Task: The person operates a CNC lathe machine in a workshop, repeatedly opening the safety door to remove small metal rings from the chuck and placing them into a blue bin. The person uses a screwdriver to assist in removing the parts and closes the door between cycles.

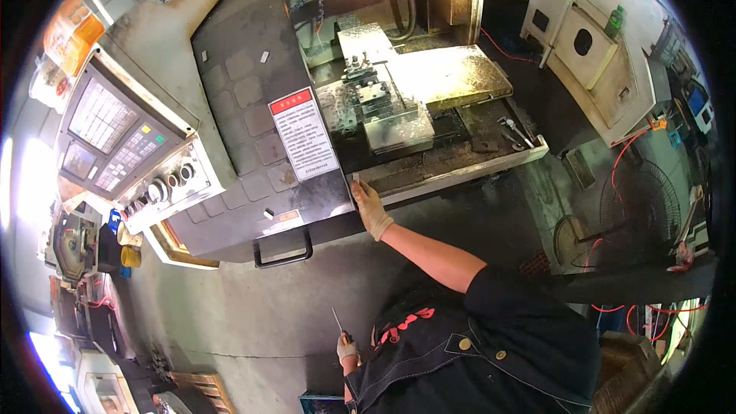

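My right hand, in a pale work glove, grips the right edge of a dark machine door with a red-and-white notice on it; some fingers are hidden. Beyond that edge lies the open work area, with a metal vise-like fixture and a pale block on the machine bed. My left hand, also gloved, hangs low beside my body. It is closed round the dark and orange handle of a screwdriver, whose thin shaft points up and away.
The control panel with screen and knobs stands left. A black door handle juts out below the door. Wrenches lie on the bed's right end. A floor fan and red hoses are at right; a wooden pallet sits at lower left.
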Available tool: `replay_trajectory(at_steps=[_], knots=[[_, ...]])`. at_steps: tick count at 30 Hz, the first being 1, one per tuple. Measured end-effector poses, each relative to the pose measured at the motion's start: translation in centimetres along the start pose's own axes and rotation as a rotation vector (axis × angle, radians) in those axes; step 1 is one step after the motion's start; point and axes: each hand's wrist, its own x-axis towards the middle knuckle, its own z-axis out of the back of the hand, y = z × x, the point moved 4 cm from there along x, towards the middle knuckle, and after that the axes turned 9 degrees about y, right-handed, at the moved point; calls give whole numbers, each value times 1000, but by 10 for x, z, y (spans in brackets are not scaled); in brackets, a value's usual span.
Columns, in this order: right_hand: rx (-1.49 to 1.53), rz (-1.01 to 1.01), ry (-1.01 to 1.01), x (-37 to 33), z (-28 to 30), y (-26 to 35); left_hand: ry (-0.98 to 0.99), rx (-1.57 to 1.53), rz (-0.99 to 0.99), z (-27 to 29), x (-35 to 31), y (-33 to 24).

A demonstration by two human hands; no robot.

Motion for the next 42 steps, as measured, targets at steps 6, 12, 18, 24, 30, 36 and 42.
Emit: replay_trajectory(at_steps=[6, 12, 18, 24, 30, 36, 42], knots=[[-341, 72, 163, 80, 40, 20, -50, 96, -286, -22, 1, -70], [-1334, 61, 112, 200, 62, 95, 161, 385, -505, -49, -59, -219], [-1769, 79, 187, 291, 51, 99, 369, 449, -715, -109, -54, -344], [-1932, 128, 288, 378, 41, 44, 459, 375, -798, -146, -51, -430], [-1636, 405, 571, 394, 9, 29, 450, 387, -723, -172, -32, -457], [-1457, 292, 845, 345, 4, -25, 214, 372, -629, -176, -3, -462], [-814, 52, 611, 348, 25, -55, 131, 199, -464, -172, 18, -449]])
